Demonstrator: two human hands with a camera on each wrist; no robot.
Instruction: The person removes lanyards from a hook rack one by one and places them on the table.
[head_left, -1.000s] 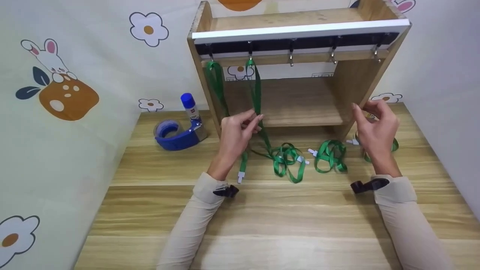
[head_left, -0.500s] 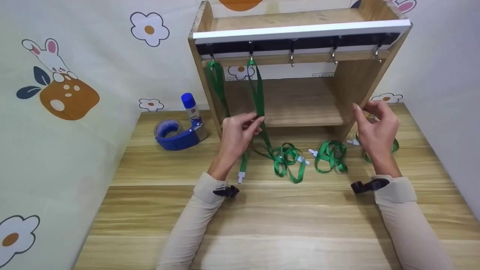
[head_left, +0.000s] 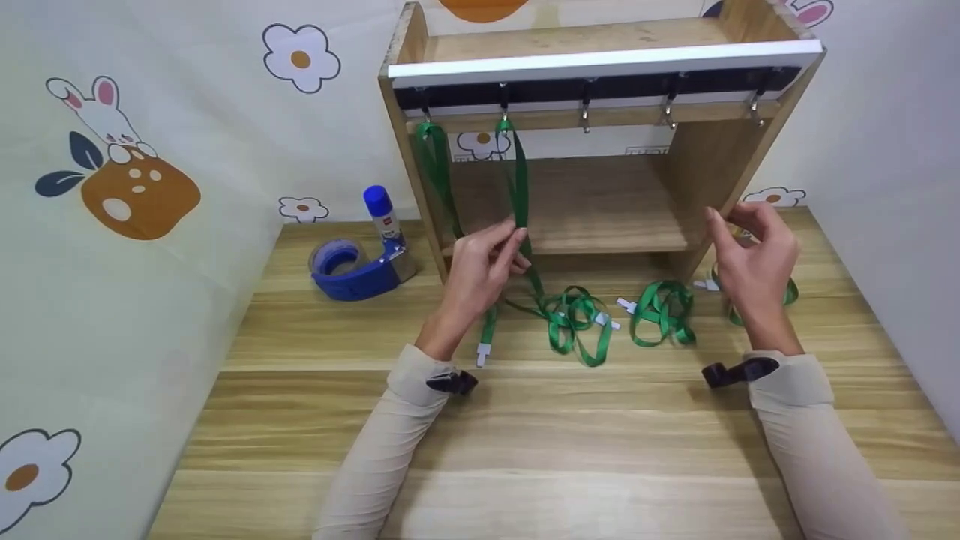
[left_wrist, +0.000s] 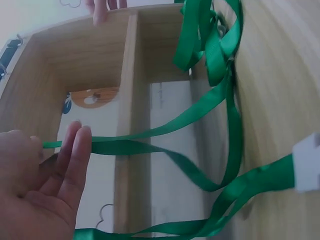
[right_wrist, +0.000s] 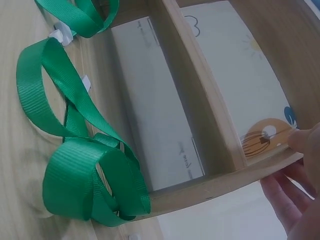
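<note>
Fingers of your left hand (head_left: 480, 266) pinch a flat green ribbon lanyard (head_left: 520, 180) on the second silver metal hook (head_left: 505, 116). Left to right, two lanyards look hung; three bare silver metal hooks (head_left: 667, 112) and two coiled green ribbon lanyards (head_left: 660, 311) on the wood-grain table (head_left: 600, 427) seem left. Yours looks smooth, doubled, running into a tangle. Your right hand (head_left: 754, 251) pinches the brown wooden rack's side panel (head_left: 705, 161).

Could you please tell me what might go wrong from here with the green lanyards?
An upward tug by the left hand could slip the pinched green lanyard off its hook. Its lower part runs into loose loops on the table, so it might tangle. If the right hand let go of the wooden rack, a pull might shift it.
</note>
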